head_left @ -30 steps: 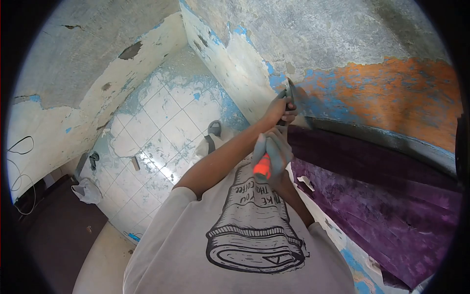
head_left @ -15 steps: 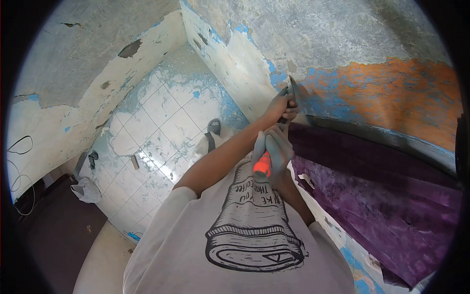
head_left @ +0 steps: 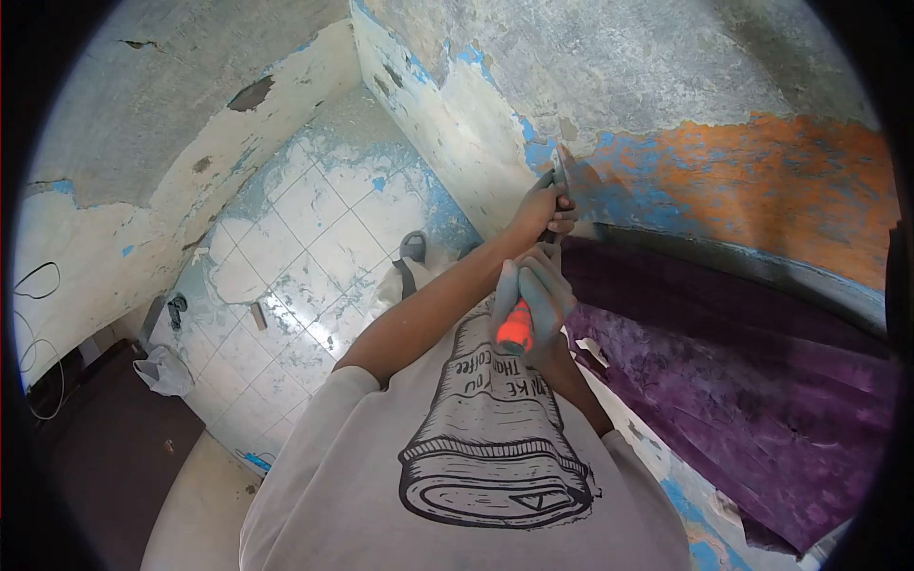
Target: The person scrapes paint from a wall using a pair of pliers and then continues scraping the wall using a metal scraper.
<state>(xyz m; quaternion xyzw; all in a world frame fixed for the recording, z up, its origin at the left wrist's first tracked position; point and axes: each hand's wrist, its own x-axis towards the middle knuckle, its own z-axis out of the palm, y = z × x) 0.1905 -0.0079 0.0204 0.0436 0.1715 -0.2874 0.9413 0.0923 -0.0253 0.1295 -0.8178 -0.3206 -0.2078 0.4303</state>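
My left hand (head_left: pixel 545 211) is closed around a dark scraper (head_left: pixel 560 169), its flat blade against the wall where blue paint (head_left: pixel 539 152) meets grey plaster. Just below it, nearer my chest, my right hand (head_left: pixel 541 293) looks grey and is wrapped around a red-orange handle (head_left: pixel 515 328). The handle's end sticks out from the fist toward my shirt. A short dark piece shows between the two hands; I cannot tell whether handle and blade are one tool. Flaking orange and blue paint (head_left: pixel 724 181) covers the wall right of the blade.
Purple cloth (head_left: pixel 724 409) lies along the right, below a dark ledge (head_left: pixel 743 259). White floor tiles (head_left: pixel 324 228) carry paint flakes. A small block (head_left: pixel 258 316) and a white plastic bag (head_left: pixel 166 371) lie at left. Loose cable (head_left: pixel 40 281) hangs by the left wall.
The blade has shifted slightly left and turned, showing a paler face. The red-orange handle has moved a little right and down. Both hands keep their grip.
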